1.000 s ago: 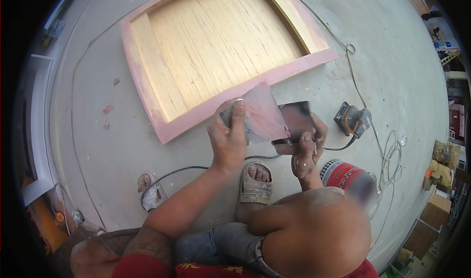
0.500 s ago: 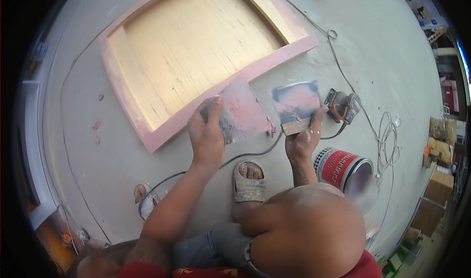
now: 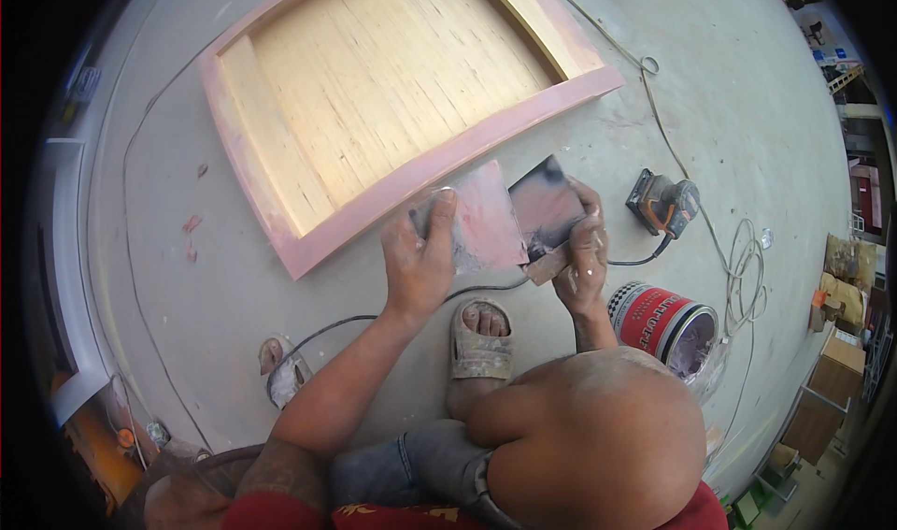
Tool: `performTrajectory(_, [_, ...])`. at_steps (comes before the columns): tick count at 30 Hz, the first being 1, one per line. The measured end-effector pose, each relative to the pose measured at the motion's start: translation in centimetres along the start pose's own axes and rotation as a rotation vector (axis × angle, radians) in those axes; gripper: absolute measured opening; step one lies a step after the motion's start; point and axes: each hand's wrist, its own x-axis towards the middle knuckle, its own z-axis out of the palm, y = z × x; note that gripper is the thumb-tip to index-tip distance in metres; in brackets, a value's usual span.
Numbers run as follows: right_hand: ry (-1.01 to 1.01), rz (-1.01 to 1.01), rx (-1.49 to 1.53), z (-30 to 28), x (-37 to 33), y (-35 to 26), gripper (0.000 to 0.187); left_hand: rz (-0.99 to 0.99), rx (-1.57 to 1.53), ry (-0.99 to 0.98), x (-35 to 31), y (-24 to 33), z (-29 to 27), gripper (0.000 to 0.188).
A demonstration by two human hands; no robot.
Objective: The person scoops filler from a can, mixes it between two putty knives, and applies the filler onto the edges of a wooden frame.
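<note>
My left hand point(image 3: 420, 254) grips a flat square putty plate point(image 3: 490, 214), its face smeared with pink filler, thumb on top. My right hand point(image 3: 583, 254) holds a dark, flat putty scraper point(image 3: 545, 203) by its brownish handle edge, fingers wrapped round it. The scraper's left edge meets or overlaps the plate's right edge; whether they touch I cannot tell. Just beyond both tools lies a shallow wooden panel point(image 3: 392, 91) with a raised frame, whose outer rim is coated pink.
An orbital sander point(image 3: 662, 203) rests on the floor at right, its dark cord point(image 3: 486, 288) running behind my foot. Nearer me is a tipped red tin point(image 3: 659, 322) with pinkish filler at its mouth. A coiled cable point(image 3: 743, 273) and pink scraps point(image 3: 192, 223) lie on the floor.
The scraper in my right hand has moved left and turned against the plate, and shows less pink on its face. The view has shifted slightly.
</note>
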Motion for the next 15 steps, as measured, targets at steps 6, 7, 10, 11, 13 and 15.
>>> performTrajectory(6, [-0.072,0.163,0.136,1.8,-1.3,-0.1,0.069,0.003,-0.061,0.135,0.0,0.6,0.4,0.031])
performTrajectory(7, [-0.109,0.177,0.143,2.0,-1.4,0.4,0.069,0.003,-0.057,0.137,0.4,0.6,0.5,0.031])
performTrajectory(10, [-0.056,0.145,0.133,1.5,-1.7,1.0,0.069,-0.092,-0.383,0.238,1.6,0.6,1.1,0.031])
performTrajectory(11, [-0.009,0.124,0.124,1.1,-1.3,1.2,0.068,-0.189,-0.485,0.099,1.9,0.6,0.4,0.031])
performTrajectory(13, [0.085,0.168,0.249,0.6,-0.2,1.0,0.067,-0.288,-0.579,-0.049,2.2,0.2,-1.0,0.032])
performTrajectory(15, [0.202,0.214,0.408,0.3,0.7,0.5,0.065,-0.144,-0.070,-0.269,2.0,0.1,-1.9,0.025])
